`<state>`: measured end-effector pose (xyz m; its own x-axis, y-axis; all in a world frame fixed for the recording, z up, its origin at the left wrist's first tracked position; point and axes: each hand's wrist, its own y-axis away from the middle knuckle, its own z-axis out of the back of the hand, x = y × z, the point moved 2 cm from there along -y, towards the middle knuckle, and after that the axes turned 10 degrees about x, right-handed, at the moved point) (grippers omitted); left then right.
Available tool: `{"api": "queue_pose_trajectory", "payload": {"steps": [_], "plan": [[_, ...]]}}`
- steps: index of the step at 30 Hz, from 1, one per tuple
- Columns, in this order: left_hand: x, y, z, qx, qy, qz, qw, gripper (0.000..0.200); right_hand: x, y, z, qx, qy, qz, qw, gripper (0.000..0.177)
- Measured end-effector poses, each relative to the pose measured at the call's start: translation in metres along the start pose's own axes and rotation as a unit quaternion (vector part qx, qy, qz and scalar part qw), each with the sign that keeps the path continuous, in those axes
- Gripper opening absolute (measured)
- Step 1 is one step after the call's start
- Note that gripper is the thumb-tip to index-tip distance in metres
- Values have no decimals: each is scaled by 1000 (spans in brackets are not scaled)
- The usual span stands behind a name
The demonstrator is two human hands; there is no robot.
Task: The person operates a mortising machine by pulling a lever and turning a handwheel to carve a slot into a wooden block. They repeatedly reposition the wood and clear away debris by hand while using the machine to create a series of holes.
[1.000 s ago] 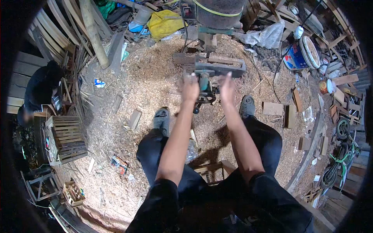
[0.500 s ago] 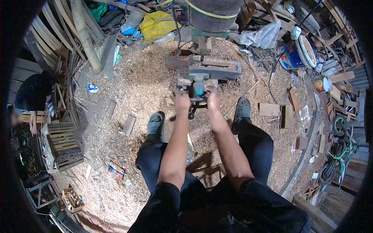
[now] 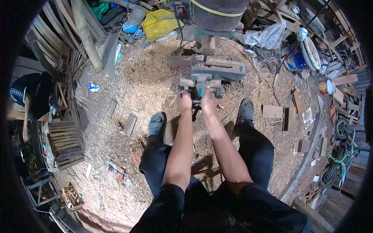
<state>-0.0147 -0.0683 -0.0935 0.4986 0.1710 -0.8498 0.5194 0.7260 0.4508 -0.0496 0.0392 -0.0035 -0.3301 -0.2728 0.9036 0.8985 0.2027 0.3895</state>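
Observation:
My left hand (image 3: 184,101) is closed at the left side of a dark handwheel (image 3: 196,102). On the wheel's right side, my right hand (image 3: 208,99) is closed too. Most of the rim is hidden behind my hands, and a short handle points down from it. Just beyond, between my hands, is the green metal body (image 3: 200,88) of a clamp-like machine. Behind that lies a thick dark wooden block (image 3: 225,72) with a long slot holding wood chips.
Wood shavings (image 3: 128,89) cover the floor. Offcuts (image 3: 272,111) lie at the right near a small green bike (image 3: 342,157). A slatted crate (image 3: 64,143) stands at the left, near another person (image 3: 37,95). A large dark drum (image 3: 217,15) is at the back.
My fingers, looser and blurred before, have closed at the wheel. Its ball-ended handle has shifted. The person at the left has moved an arm.

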Motion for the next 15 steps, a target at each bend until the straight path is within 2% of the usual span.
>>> {"api": "queue_pose_trajectory", "payload": {"steps": [1, 2, 4, 5, 6, 8, 9, 10, 11, 12, 13, 15], "plan": [[2, -5, -2, -6, -71, -30, 997, 39, 1, 2, 1, -39, 3, -21, 999, 57], [-18, 8, -1, -23, -157, -42, 986, 40, -18, -10, 2, -26, -47, -35, 998, 55], [-67, 42, -17, -2, -171, -103, 980, 42, -66, -38, 13, 32, -129, -128, 983, 56], [-77, 48, -18, 23, -230, -25, 973, 38, -59, -28, 15, 115, -285, -222, 925, 40], [-74, 49, -17, -18, -202, -38, 978, 37, -51, -16, 20, 116, -349, -265, 891, 30], [-69, 47, -21, -95, -142, -67, 983, 34, -72, -32, 12, 139, -407, -230, 873, 30], [-69, 51, -21, -119, -120, -92, 981, 28, -108, -45, 6, 119, -377, -217, 892, 34], [-60, 46, -20, -92, -4, -80, 993, 27, -114, -52, 6, 89, -227, -147, 959, 41], [-44, 28, -17, -66, 114, -74, 989, 25, -117, -55, 5, 35, -58, -95, 993, 48], [-17, 7, -14, -40, 230, -64, 970, 24, -80, -33, 4, -7, 52, -105, 993, 52], [27, -33, -23, -15, 266, -71, 961, 23, -72, -24, -3, -59, 63, -92, 992, 52], [1, -19, -23, -44, 142, -78, 986, 23, -80, -22, -5, -68, 49, -80, 993, 50]]}}
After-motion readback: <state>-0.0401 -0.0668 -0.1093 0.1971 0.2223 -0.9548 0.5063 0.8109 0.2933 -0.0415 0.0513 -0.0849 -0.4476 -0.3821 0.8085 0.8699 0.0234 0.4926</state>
